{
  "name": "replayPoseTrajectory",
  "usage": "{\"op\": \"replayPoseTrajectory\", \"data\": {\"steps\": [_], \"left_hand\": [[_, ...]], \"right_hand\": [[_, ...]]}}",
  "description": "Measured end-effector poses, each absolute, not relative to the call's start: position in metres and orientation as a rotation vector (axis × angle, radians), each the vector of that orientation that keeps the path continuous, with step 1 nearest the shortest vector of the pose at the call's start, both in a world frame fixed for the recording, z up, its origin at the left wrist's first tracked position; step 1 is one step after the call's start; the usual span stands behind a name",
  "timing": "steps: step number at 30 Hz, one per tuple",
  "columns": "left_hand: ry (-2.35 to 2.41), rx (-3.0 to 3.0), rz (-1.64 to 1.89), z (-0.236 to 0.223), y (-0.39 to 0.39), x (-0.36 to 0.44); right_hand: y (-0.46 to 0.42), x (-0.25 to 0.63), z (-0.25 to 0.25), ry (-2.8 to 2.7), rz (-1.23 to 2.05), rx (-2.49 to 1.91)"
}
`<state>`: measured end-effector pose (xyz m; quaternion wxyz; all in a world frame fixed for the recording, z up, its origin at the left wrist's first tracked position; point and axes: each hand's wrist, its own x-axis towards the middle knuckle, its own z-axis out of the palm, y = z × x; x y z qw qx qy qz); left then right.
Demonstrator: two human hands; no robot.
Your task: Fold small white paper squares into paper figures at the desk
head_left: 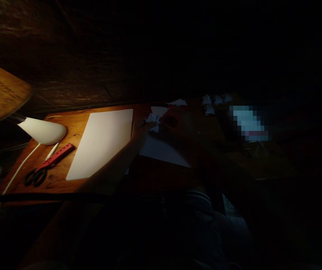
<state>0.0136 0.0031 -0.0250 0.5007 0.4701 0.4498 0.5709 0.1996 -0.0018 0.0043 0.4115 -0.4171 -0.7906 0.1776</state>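
Note:
A small white piece of folded paper (153, 122) with pointed flaps is held over the middle of the table. My left hand (141, 129) is closed on its left side, thumb against the paper. From the right, my right hand (176, 120) pinches the edge of the same piece; its fingers are in deep shadow. Beneath both hands lies a white sheet of paper (163, 148). To the left, a larger white sheet or stack of paper (101, 142) rests flat under the lamp light.
A white lamp base (44, 131) stands at the left, its cord running forward. Near it lie scissors (35, 177) and a red perforated strip (58, 155). Several folded paper pieces (209, 108) sit at the back right, beside a lit, blurred screen (249, 122). The wooden table (59, 187) is dark on the right.

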Motion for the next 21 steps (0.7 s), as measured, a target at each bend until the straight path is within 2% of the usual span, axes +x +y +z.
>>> {"op": "replayPoseTrajectory", "data": {"steps": [9, 16, 21], "left_hand": [[1.232, 1.283, 1.357, -0.021, -0.001, 0.015], [1.118, 1.144, 1.364, -0.032, 0.006, 0.013], [1.050, 1.157, 1.344, -0.030, 0.006, 0.014]], "right_hand": [[-0.002, 0.198, 0.004, -2.069, 0.311, -1.091], [0.000, 0.206, 0.010, -2.247, 0.101, -1.014], [-0.001, 0.206, 0.011, -2.299, 0.082, -0.997]]}}
